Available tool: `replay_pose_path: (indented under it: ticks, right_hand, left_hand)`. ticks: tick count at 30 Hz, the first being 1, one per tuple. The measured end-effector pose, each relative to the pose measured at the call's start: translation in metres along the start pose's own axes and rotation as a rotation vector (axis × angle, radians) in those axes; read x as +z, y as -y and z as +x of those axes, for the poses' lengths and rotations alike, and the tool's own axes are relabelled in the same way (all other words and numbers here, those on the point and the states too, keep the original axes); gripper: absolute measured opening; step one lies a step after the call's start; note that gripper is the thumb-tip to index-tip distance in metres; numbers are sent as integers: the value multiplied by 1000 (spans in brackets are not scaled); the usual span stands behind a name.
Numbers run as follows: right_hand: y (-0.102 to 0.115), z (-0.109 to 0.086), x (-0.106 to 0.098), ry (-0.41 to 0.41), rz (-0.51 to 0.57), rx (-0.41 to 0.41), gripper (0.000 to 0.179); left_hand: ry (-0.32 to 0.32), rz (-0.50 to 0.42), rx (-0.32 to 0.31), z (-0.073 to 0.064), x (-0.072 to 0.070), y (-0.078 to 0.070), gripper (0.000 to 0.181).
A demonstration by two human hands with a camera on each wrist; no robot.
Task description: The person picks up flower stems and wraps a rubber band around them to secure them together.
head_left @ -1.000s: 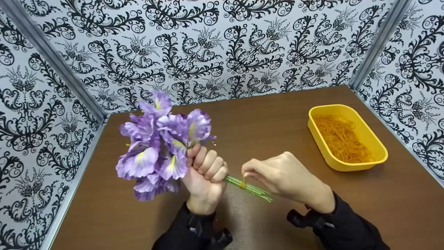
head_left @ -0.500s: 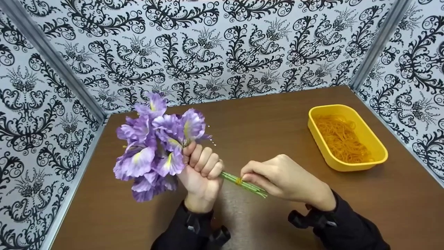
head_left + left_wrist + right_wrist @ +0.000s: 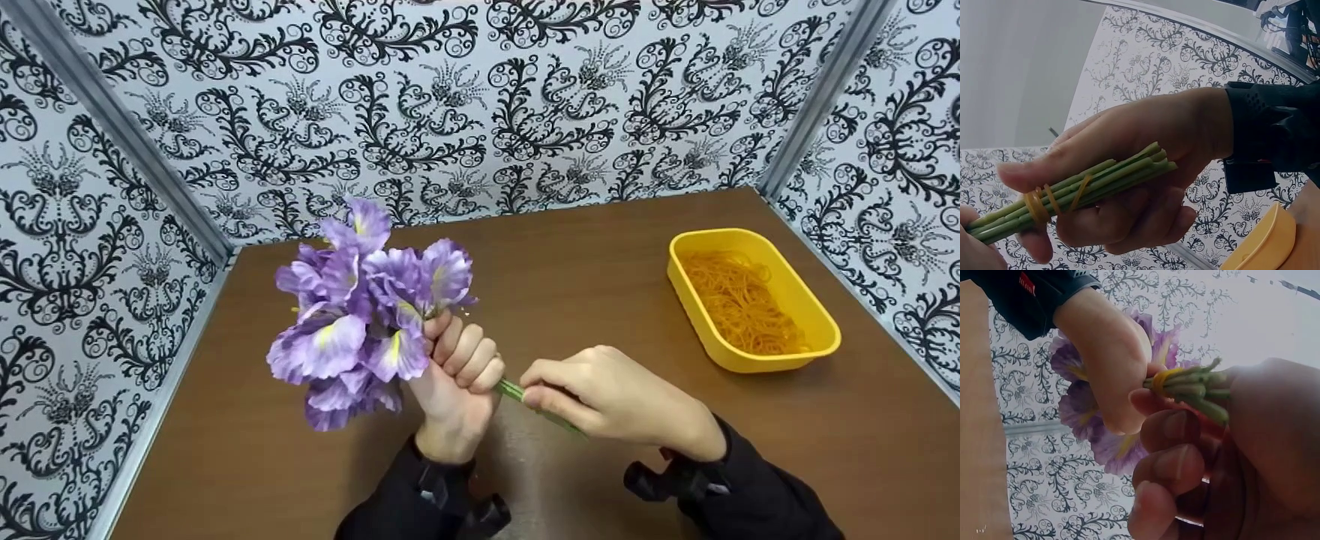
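My left hand grips a bunch of purple irises by the stems, just below the blooms. The green stems stick out of that fist toward the right, their cut ends bare in both wrist views. Around them, near those ends, sits an orange-yellow rubber band in several turns, one loop lying slantwise. With thumb and index finger, my right hand pinches the stems at the band. In the head view these fingers hide the band, which shows in the right wrist view as a yellow ring.
A yellow tub of loose rubber bands stands on the right of the brown table. Patterned panels close off the back and both sides. Each wrist wears a black camera mount.
The right fingers were drawing the band up off the stems; now they close over it and the stems. The bunch shifted slightly left, then back to the right.
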State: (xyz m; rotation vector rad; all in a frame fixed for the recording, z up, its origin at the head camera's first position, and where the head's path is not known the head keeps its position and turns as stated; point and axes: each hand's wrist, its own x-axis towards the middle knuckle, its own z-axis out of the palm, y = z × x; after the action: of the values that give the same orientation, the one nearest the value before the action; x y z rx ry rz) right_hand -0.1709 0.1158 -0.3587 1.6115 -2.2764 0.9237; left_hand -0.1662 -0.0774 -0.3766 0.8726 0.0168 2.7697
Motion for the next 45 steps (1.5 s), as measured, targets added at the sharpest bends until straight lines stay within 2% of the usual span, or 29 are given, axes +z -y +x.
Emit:
replay_pose_path:
  ticks: [5,13,20,23,26,29,33,40,45]
  right_hand:
    - [1,-1,2,6,-21,14,9]
    - [-1,-1,6,7,-55,14,13]
    - [0,-2,8,38,-67,73,23]
    - [2,-2,8,54,-82,106,28]
    - [3,-2,10,55,-106,128,32]
    - [3,-2,13,54,-146,141,36]
    - [3,-2,20,55,-165,146,36]
    - [2,-2,27,68,-123,174,35]
    - [-1,-6,34,81,-67,204,33]
  left_hand:
    - [30,-19,-15,1,-1,1,45]
    - [11,-12,-22,1,-6,1,45]
    - [9,-51,-110,3,-10,-1,42]
    - [-35,-36,-126,4,-11,-3,41]
    - [-90,12,-127,5,-13,-4,41]
    - [-166,97,-134,7,-13,-6,42]
    - [-246,187,-168,10,-11,-9,46]
    - [-244,294,-235,12,-9,-14,44]
    - [-281,464,-248,11,-9,-15,38]
